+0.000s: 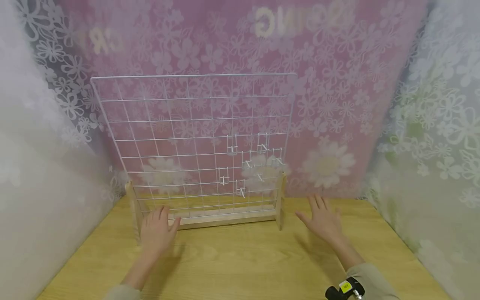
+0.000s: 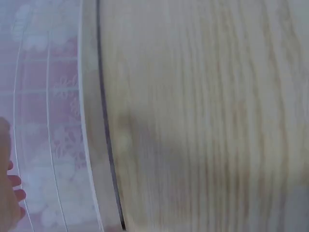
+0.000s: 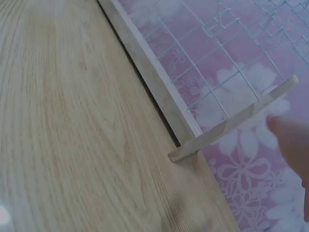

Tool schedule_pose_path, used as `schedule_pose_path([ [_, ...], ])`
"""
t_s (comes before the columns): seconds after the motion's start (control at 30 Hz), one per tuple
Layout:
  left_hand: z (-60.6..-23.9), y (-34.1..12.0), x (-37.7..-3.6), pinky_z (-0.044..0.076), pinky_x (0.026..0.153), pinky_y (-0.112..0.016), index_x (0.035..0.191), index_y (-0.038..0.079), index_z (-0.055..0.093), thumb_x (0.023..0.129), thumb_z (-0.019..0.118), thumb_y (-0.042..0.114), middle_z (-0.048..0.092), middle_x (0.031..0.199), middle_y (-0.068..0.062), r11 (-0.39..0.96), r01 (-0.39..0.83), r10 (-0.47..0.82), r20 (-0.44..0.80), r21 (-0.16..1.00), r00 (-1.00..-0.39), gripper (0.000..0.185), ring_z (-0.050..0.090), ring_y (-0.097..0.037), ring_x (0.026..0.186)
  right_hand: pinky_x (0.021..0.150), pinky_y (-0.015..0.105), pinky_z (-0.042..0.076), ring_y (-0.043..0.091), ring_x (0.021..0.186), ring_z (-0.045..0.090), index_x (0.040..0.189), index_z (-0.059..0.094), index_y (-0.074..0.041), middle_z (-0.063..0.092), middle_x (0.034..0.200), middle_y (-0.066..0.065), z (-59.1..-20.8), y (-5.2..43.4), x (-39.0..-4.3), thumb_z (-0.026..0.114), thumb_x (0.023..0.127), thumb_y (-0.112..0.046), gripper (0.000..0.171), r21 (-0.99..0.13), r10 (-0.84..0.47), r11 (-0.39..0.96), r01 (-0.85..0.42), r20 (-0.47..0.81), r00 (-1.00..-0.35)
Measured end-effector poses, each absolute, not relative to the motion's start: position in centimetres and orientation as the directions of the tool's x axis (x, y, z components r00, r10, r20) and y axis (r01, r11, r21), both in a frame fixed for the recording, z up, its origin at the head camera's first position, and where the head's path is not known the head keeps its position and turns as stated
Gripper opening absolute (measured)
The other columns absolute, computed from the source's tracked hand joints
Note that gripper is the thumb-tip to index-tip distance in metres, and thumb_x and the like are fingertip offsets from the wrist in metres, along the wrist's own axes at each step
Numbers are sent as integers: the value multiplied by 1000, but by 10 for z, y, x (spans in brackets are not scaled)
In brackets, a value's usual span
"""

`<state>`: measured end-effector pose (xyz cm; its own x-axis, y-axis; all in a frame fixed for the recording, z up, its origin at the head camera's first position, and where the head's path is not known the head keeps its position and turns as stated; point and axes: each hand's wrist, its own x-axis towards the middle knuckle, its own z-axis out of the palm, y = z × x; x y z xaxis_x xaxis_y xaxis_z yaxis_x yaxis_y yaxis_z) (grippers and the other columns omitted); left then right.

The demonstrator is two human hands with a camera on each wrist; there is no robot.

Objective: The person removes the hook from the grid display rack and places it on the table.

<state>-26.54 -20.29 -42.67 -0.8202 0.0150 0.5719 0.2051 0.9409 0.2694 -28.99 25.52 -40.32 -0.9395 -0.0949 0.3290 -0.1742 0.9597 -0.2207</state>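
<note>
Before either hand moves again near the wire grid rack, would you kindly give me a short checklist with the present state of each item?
1. Left hand free of objects: ok, fingers spread, holding nothing, at the rack's wooden base.
2. Right hand free: ok, flat over the wooden table, apart from the rack.
3. Wire grid upright in its base: ok.
4. White hooks on the grid: ok, clustered at lower right.
5. Hooks firmly seated: cannot tell.
</note>
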Motion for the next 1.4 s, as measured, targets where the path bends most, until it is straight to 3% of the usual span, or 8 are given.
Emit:
schedule_pose_path([
  [0.17,-411,-230,-265,39,74,-49,94,-13,56,85,62,15,56,87,-26,848,217,-204,676,484,-708,30,50,-40,82,91,63,32,47,117,41,133,41,6,44,130,29,-401,253,-292,53,94,-35,58,-333,-97,902,-275,465,-880],
  [0.3,-383,-253,-273,33,76,-48,104,-14,50,88,57,16,49,92,-25,718,174,-426,623,674,-656,35,45,-39,86,82,55,43,41,104,53,126,49,5,56,116,26,-392,250,-299,56,93,-27,46,-431,-92,817,-382,558,-825],
  [0.43,-362,-273,-282,32,77,-45,120,-12,44,90,53,22,45,104,-26,616,127,-519,521,778,-678,46,42,-38,93,79,52,45,36,95,56,125,51,4,60,104,22,-376,246,-306,55,94,-25,42,-518,-81,730,-446,583,-809],
  [0.67,-356,-283,-291,37,67,-28,128,-6,44,94,46,23,52,106,-25,566,41,-493,377,823,-784,45,49,-31,91,78,45,47,31,90,58,123,54,2,63,100,18,-347,238,-316,56,94,-18,35,-569,-106,644,-512,596,-796],
  [0.8,-360,-279,-296,36,61,-21,125,-4,48,96,44,24,55,103,-22,547,38,-517,373,837,-771,41,48,-22,84,79,38,46,26,93,57,123,54,-1,62,105,16,-330,232,-319,54,95,-23,36,-614,-90,596,-518,590,-802],
  [0.9,-361,-278,-299,36,63,-23,122,-3,50,96,43,23,54,99,-19,526,57,-548,390,849,-740,37,43,-9,76,78,27,44,20,92,55,122,55,0,61,106,19,-310,222,-313,53,95,-20,34,-651,-78,539,-535,594,-801],
  [1.03,-362,-278,-302,35,67,-27,120,-3,48,96,41,21,52,97,-15,508,66,-565,390,859,-727,34,39,-3,74,76,19,42,10,89,51,122,55,1,60,107,20,-284,210,-311,54,94,-14,32,-686,-78,468,-557,595,-800],
  [1.4,-362,-278,-308,34,68,-29,117,-4,50,96,41,13,53,98,-19,549,72,-561,431,832,-707,28,43,-17,80,89,42,44,24,100,57,119,59,-3,63,110,15,-245,186,-339,56,93,-27,36,-708,-190,431,-560,535,-823],
])
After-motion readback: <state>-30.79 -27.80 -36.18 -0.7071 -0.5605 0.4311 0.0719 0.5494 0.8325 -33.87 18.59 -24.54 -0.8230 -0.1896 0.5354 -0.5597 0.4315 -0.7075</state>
